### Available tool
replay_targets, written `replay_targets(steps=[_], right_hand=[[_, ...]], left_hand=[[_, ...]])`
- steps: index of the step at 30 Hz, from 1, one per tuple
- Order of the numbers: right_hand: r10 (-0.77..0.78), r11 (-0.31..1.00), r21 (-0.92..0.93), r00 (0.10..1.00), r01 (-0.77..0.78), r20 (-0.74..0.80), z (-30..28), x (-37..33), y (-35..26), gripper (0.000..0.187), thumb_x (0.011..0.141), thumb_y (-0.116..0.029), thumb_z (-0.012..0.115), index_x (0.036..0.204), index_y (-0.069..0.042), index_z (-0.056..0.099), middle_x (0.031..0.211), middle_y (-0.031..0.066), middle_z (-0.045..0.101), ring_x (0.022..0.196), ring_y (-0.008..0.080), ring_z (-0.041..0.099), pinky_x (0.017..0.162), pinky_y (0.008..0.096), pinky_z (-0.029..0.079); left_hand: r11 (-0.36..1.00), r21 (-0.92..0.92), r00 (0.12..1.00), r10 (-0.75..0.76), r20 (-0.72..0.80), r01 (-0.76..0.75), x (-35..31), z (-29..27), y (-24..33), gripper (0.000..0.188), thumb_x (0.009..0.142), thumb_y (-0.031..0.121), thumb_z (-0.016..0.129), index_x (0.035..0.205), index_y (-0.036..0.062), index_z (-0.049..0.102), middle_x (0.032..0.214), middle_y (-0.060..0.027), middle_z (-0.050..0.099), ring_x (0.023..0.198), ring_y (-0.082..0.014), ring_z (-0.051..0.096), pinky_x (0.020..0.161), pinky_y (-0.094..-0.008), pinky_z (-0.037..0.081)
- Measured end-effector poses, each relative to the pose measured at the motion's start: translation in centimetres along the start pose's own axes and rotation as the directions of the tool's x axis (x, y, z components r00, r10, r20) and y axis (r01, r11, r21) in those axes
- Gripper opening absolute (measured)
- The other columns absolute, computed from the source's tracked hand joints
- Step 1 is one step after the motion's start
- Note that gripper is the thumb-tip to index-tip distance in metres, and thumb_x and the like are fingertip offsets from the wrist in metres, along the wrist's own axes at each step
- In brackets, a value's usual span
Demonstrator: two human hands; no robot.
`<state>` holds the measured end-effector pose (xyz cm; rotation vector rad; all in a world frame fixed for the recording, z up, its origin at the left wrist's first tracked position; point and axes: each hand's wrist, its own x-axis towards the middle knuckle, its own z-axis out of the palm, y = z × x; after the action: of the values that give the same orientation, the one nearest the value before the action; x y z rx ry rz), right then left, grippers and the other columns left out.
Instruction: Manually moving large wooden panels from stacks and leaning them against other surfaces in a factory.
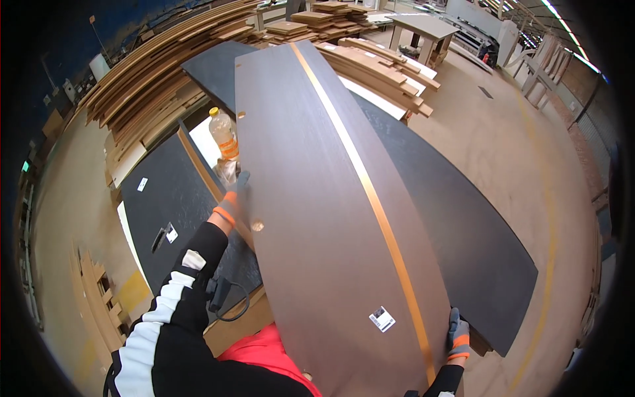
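A long grey-brown door panel [317, 218] with a gold strip [370, 192] down its length lies aslant in front of me. Round holes run along its left edge, and a white label [382, 319] is stuck near its close end. My left hand [238, 192], in a grey glove with an orange cuff, grips the panel's left edge, slightly blurred. At the near right edge, my gloved right hand [458, 331] holds the same panel, its fingers partly hidden by it. Dark panels [456, 231] lie underneath, to the right and left.
Beside my left hand stands a clear bottle [223, 135] with a yellow cap. A black corded tool [220, 294] lies by my left forearm. Stacked wooden boards [172, 56] rise behind, more boards [380, 73] lie farther right, and a table [423, 26] stands at the back.
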<state>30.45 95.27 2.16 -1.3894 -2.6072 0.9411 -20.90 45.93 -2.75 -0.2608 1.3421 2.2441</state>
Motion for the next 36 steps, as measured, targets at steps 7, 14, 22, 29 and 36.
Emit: replay_targets(steps=[7, 14, 22, 29, 36], right_hand=[[0.348, 0.93, -0.105, 0.935, -0.354, -0.066, 0.4, -0.7, -0.5, 0.066, 0.085, -0.062, 0.044, 0.063, -0.002, 0.062, 0.06, 0.0178, 0.056, 0.053, 0.0286, 0.05, 0.055, 0.0409, 0.039], [0.093, 0.99, -0.091, 0.983, -0.108, -0.156, 0.8, -2.3, -0.9, 0.057, 0.085, -0.057, 0.045, 0.072, -0.006, 0.066, 0.076, 0.018, 0.063, 0.075, 0.0351, 0.06, 0.066, 0.0429, 0.044], [0.313, 0.943, -0.069, 0.939, -0.324, -0.14, 0.7, -4.0, 0.1, 0.059, 0.08, -0.066, 0.045, 0.065, -0.012, 0.063, 0.066, 0.0107, 0.061, 0.068, 0.0324, 0.058, 0.064, 0.0396, 0.044], [0.457, 0.886, 0.058, 0.849, -0.459, -0.264, 1.3, -9.0, 0.5, 0.058, 0.082, -0.065, 0.043, 0.066, -0.013, 0.063, 0.067, 0.0076, 0.062, 0.07, 0.0303, 0.06, 0.063, 0.0399, 0.045], [0.538, 0.834, 0.192, 0.688, -0.517, -0.487, 2.6, -15.7, 0.5, 0.064, 0.079, -0.071, 0.042, 0.064, -0.012, 0.061, 0.061, 0.0087, 0.059, 0.067, 0.0306, 0.058, 0.061, 0.0393, 0.043]], left_hand=[[0.983, 0.088, 0.978, -0.172, 0.12, 0.162, 1.1, -0.5, -1.5, 0.06, 0.082, 0.054, 0.054, 0.126, 0.0129, 0.051, 0.125, -0.0082, 0.054, 0.112, -0.0277, 0.05, 0.096, -0.0488, 0.039], [0.997, 0.058, 0.932, -0.073, 0.356, 0.056, 0.0, -1.3, -1.7, 0.052, 0.088, 0.043, 0.054, 0.126, 0.0082, 0.047, 0.123, -0.0084, 0.054, 0.109, -0.0273, 0.052, 0.099, -0.0441, 0.039], [0.961, 0.235, 0.938, 0.054, 0.344, -0.142, 3.5, -1.3, -0.4, 0.054, 0.097, 0.037, 0.034, 0.137, 0.0012, 0.034, 0.138, -0.0078, 0.039, 0.126, -0.0224, 0.037, 0.107, -0.0361, 0.025], [0.875, 0.394, 0.863, 0.049, 0.502, -0.279, 11.4, 4.7, 0.8, 0.056, 0.095, 0.042, 0.039, 0.136, 0.0036, 0.037, 0.136, -0.0081, 0.042, 0.119, -0.0218, 0.043, 0.1, -0.0337, 0.035], [0.425, 0.493, 0.608, 0.191, 0.771, -0.759, 18.9, 14.4, -1.3, 0.053, 0.096, 0.035, 0.037, 0.136, 0.0017, 0.035, 0.138, -0.0104, 0.038, 0.124, -0.0224, 0.039, 0.103, -0.0351, 0.032]])
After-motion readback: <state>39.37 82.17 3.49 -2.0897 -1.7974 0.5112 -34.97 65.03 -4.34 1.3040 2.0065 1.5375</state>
